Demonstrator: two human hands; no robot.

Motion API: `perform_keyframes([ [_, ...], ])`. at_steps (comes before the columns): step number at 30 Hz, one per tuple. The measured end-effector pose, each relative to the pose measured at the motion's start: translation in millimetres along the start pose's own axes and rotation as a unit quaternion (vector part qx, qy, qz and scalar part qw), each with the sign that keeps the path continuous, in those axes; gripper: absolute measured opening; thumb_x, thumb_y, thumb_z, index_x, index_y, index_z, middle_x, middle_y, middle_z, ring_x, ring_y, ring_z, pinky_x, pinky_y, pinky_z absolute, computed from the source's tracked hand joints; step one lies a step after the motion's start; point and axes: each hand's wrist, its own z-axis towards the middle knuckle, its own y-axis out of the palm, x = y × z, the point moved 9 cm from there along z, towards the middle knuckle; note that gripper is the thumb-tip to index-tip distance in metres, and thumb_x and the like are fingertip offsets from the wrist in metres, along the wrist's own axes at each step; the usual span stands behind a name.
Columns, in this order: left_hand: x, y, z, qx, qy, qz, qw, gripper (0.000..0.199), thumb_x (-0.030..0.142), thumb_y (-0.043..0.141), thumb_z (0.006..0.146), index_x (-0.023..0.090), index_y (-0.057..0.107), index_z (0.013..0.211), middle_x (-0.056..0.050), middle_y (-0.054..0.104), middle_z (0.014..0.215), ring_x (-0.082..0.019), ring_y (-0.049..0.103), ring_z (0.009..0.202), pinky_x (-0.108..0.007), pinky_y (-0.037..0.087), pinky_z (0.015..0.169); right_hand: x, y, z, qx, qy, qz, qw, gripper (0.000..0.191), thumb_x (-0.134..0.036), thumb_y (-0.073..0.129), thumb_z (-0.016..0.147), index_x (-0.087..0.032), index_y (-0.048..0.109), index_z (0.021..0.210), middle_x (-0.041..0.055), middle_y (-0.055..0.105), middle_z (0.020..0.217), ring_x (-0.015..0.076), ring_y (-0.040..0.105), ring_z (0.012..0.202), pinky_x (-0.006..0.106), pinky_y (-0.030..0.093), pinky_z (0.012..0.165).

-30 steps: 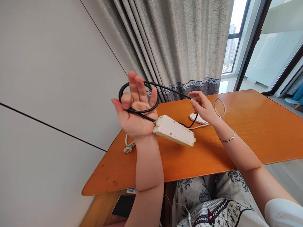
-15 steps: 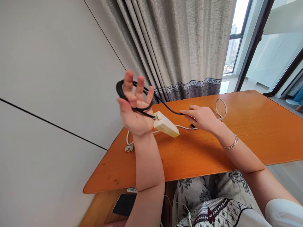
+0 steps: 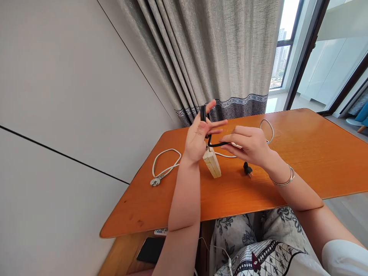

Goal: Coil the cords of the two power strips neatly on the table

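Loops of black cable (image 3: 203, 113) go round the fingers of my left hand (image 3: 197, 140), which is raised over the table with some fingers stretched out. My right hand (image 3: 248, 143) pinches the same cable a little to the right, thumb against fingers. Below my left hand, a cream-white adapter box (image 3: 212, 164) is tilted, with the black cable running up near its top end. A black plug (image 3: 247, 169) with metal prongs is beneath my right hand. The white cable (image 3: 171, 167) ends in a white plug (image 3: 155, 181) on the table's left part.
The orange-brown table (image 3: 310, 161) has a white cable loop (image 3: 271, 132) toward its back right. A grey curtain (image 3: 230, 57) hangs behind it, and a white wall (image 3: 63, 96) borders the left. Below the front edge, a dark phone (image 3: 151, 249) lies on a lower wooden surface.
My left hand has moved right and turned, closer to my right hand. The adapter box has shifted right and swung more upright. The white cable at left and the black plug show more fully.
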Motion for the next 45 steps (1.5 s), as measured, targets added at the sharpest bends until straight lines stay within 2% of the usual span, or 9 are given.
perform_keyframes([
  [3, -11.8, 18.7, -3.5, -0.039, -0.046, -0.01, 0.998, 0.055, 0.071, 0.067, 0.081, 0.019, 0.07, 0.097, -0.01, 0.076, 0.103, -0.018, 0.072, 0.07, -0.024, 0.053, 0.055, 6.8, -14.0, -0.5, 0.064, 0.013, 0.026, 0.998, 0.028, -0.038, 0.053, 0.103, -0.022, 0.075, 0.108, 0.0016, 0.061, 0.077, 0.0128, 0.057, 0.067, 0.025, 0.045, 0.062],
  [6, -22.2, 39.5, -9.7, -0.097, -0.104, -0.043, 0.989, 0.062, 0.074, 0.067, 0.08, 0.016, 0.069, 0.1, -0.004, 0.071, 0.072, -0.011, 0.058, 0.045, -0.022, 0.042, 0.042, 13.8, -25.7, -0.7, 0.105, 0.027, 0.033, 0.994, 0.023, -0.037, 0.057, 0.101, -0.022, 0.075, 0.103, 0.0028, 0.064, 0.084, 0.013, 0.059, 0.072, 0.026, 0.049, 0.066],
  [13, -39.5, 65.4, -24.1, -0.173, -0.227, -0.159, 0.945, 0.058, 0.072, 0.069, 0.079, 0.018, 0.052, 0.069, 0.008, 0.041, 0.042, -0.005, 0.034, 0.029, -0.017, 0.022, 0.032, 37.2, -34.6, -3.5, 0.097, 0.105, 0.045, 0.989, 0.021, -0.04, 0.067, 0.094, -0.025, 0.078, 0.103, 0.0045, 0.057, 0.097, 0.0139, 0.054, 0.076, 0.031, 0.052, 0.067],
  [20, -44.4, 70.5, -27.7, -0.15, -0.316, -0.261, 0.9, 0.058, 0.065, 0.048, 0.097, 0.019, 0.036, 0.063, 0.004, 0.049, 0.056, -0.001, 0.025, 0.027, -0.015, 0.017, 0.03, 53.5, -20.8, -4.2, 0.052, 0.136, 0.109, 0.983, 0.025, -0.039, 0.065, 0.095, -0.024, 0.08, 0.108, 0.005, 0.058, 0.096, 0.0159, 0.056, 0.083, 0.033, 0.052, 0.074],
  [29, -33.6, 74.7, -28.2, -0.182, -0.285, -0.274, 0.9, 0.06, 0.061, 0.053, 0.096, 0.019, 0.029, 0.059, 0.001, 0.054, 0.057, 0.003, 0.015, 0.027, -0.014, 0.014, 0.028, 63.2, -9.5, -0.5, -0.006, 0.143, 0.255, 0.956, 0.029, -0.04, 0.058, 0.1, -0.022, 0.08, 0.103, 0.0014, 0.063, 0.076, 0.0131, 0.054, 0.072, 0.03, 0.046, 0.071],
  [35, -30.9, 68.5, -27.7, -0.134, -0.287, -0.291, 0.903, 0.06, 0.059, 0.049, 0.099, 0.02, 0.026, 0.06, 0.001, 0.057, 0.059, 0.002, 0.017, 0.027, -0.013, 0.017, 0.027, 71.9, 5.8, -5.7, -0.002, 0.228, 0.381, 0.896, 0.047, -0.06, 0.055, 0.097, -0.018, 0.075, 0.089, -0.0014, 0.055, 0.068, 0.0103, 0.048, 0.062, 0.026, 0.041, 0.059],
  [40, -20.9, 45.1, -18.4, -0.012, -0.224, -0.315, 0.922, 0.054, 0.055, 0.031, 0.105, 0.02, 0.027, 0.065, -0.01, 0.076, 0.101, 0.0, 0.03, 0.032, -0.016, 0.024, 0.026, 81.9, 34.6, -16.0, -0.035, 0.306, 0.448, 0.839, 0.057, -0.072, 0.048, 0.094, -0.018, 0.062, 0.081, -0.0025, 0.051, 0.064, 0.009, 0.045, 0.053, 0.024, 0.038, 0.049],
  [43, -8.3, 28.0, -13.1, 0.046, -0.157, -0.296, 0.941, 0.052, 0.055, 0.032, 0.105, 0.02, 0.034, 0.067, -0.01, 0.071, 0.129, -0.004, 0.053, 0.046, -0.016, 0.038, 0.032, 82.0, 52.9, -22.7, -0.089, 0.341, 0.44, 0.825, 0.04, -0.054, 0.049, 0.101, -0.017, 0.061, 0.111, -0.0026, 0.056, 0.071, 0.0105, 0.054, 0.06, 0.024, 0.045, 0.056],
  [45, 1.4, 17.5, -9.8, 0.07, -0.11, -0.268, 0.954, 0.051, 0.059, 0.037, 0.103, 0.02, 0.041, 0.07, -0.008, 0.067, 0.137, -0.011, 0.071, 0.074, -0.019, 0.053, 0.048, 77.0, 66.2, -27.6, -0.157, 0.347, 0.418, 0.825, 0.037, -0.038, 0.051, 0.101, -0.016, 0.053, 0.13, -0.0021, 0.061, 0.076, 0.0119, 0.06, 0.067, 0.026, 0.049, 0.064],
])
